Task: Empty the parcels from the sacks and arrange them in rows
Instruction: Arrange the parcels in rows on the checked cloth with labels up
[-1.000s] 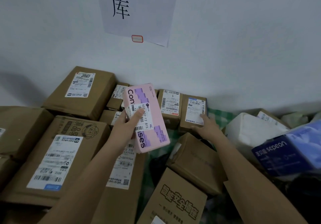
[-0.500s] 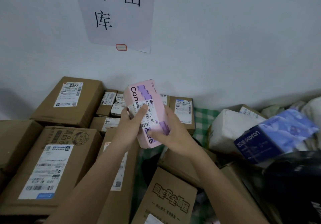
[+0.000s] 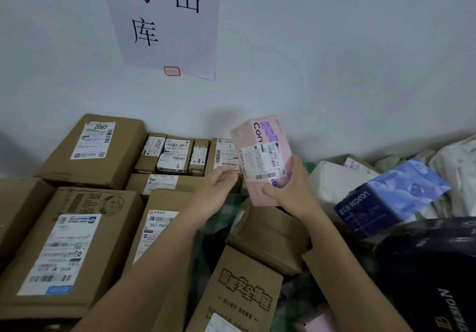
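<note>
A: Which parcel is in hand, and where is it?
B: The pink parcel [image 3: 260, 156], held up in mid-scene above the brown cartons, tilted, its white shipping label facing the camera

A: State of the right hand?
B: The right hand [image 3: 291, 190] grips the pink parcel at its near end, thumb across the front face, fingers wrapped round the right edge

A: And the left hand?
B: The left hand [image 3: 216, 190] lies just left of the parcel, fingers loosely bent and holding nothing; whether the fingertips touch the parcel's edge cannot be told

A: What surrounds it?
B: Far left, a large carton [image 3: 95, 151] labelled 2097 against the wall [image 3: 334, 61]; beside it a row of small boxes [image 3: 177, 155] standing along the wall; near left, further labelled cartons [image 3: 64, 249]. Right, a blue "sepeon" package [image 3: 391, 197] on white bags [image 3: 332, 179]. A paper sign [image 3: 164, 22] with printed characters hangs on the wall above
</note>
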